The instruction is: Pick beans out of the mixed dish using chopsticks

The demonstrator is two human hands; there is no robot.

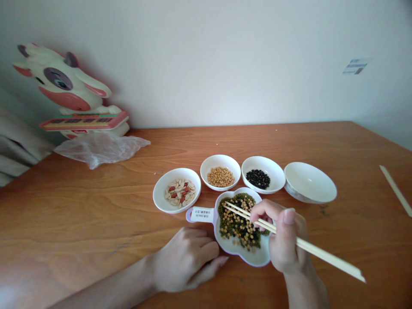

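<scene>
My right hand (pixel 289 242) grips a pair of pale wooden chopsticks (pixel 325 254), their tips among the beans at the upper left of a flower-shaped white dish (pixel 259 257) with a lilac rim. That dish holds mixed beans (pixel 240 221), green, black and yellowish; a paper label (pixel 202 214) covers its handle. Fingers curled, my left hand (pixel 186 259) rests on the table against the dish's lower left side, with nothing seen in it. Behind the dish stand white bowls of pumpkin seeds and red peanuts (pixel 180 193), yellow beans (pixel 220 177) and black beans (pixel 258 179).
An empty white bowl (pixel 310 182) stands at the right end of the row. Against the wall at far left is a cow-shaped toy keyboard (pixel 85 122), with a crumpled clear plastic bag (pixel 99 148) before it. A pale stick (pixel 395 191) lies at the table's right.
</scene>
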